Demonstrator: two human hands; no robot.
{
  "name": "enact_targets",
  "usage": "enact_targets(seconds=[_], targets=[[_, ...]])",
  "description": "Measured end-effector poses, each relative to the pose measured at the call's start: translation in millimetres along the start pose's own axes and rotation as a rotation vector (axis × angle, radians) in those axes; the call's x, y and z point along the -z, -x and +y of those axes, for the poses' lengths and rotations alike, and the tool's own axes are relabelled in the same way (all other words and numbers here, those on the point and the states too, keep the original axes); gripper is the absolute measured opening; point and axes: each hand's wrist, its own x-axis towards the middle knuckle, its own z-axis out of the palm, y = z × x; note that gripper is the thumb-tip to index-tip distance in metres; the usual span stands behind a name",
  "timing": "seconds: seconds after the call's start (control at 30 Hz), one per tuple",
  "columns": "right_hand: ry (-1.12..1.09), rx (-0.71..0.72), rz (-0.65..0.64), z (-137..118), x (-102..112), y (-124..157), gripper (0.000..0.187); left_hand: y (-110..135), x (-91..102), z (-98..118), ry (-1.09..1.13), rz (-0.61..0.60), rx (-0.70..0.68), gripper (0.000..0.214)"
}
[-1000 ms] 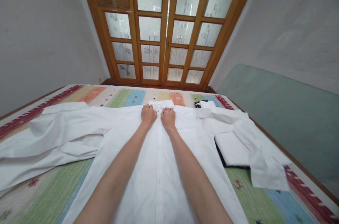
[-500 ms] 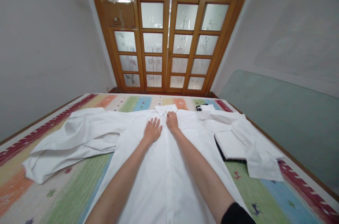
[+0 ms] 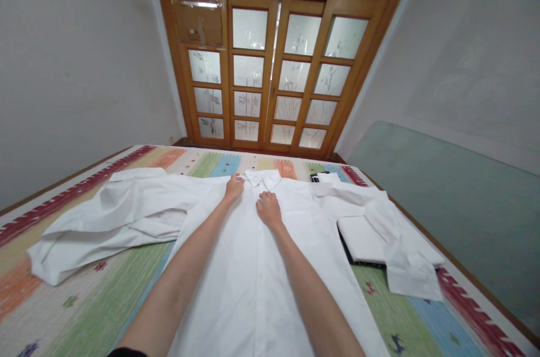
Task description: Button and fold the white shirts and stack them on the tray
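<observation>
My left hand (image 3: pixel 234 186) is resting at the upper chest of a white, long-sleeved, button-front cloth shirt (image 3: pixel 238 267), just left of its pointed white collar (image 3: pixel 264 177); its fingers are bending, but I cannot tell whether they are pinching cloth. My right hand (image 3: pixel 269 208) is lying just below the collar, near the shirt's front opening, its fingers curling down, and whether they are grasping fabric is hidden from me. The shirt is lying spread under both hands, its body running back toward me between my forearms. A rumpled white left sleeve (image 3: pixel 126 205) is stretching out left of my left hand, while a bent white right sleeve (image 3: pixel 409 258) is lying off to the right of my right hand, partly covering a flat, white, rectangular object with a dark edge (image 3: pixel 360 238). Under the shirt, a striped, multicoloured cloth cover (image 3: pixel 101 301) is showing on both sides of my grip.
</observation>
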Motion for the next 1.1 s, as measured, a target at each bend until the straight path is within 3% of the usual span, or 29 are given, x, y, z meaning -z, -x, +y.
enact_targets(seconds=[0.17,0.33,0.53,0.87,1.1], targets=[[0.003,-0.007,0.017,0,0,-1,0.015,-44,1.5,-10,-0.015,0.008,-0.037,0.046],[0.0,-0.005,0.028,0,-2,-1,0.015,-59,-6.7,-16,-0.087,-0.055,-0.167,0.056],[-0.005,-0.006,0.034,-1,-2,-1,0.014,-61,-10.0,-15,-0.222,-0.089,-0.293,0.03],[0.006,-0.032,-0.014,-4,5,-2,0.016,-45,-4.2,-2,-0.467,-0.165,-0.467,0.025],[-0.002,-0.042,-0.027,-4,6,-2,0.017,-51,7.2,2,-0.466,-0.284,-0.54,0.018]])
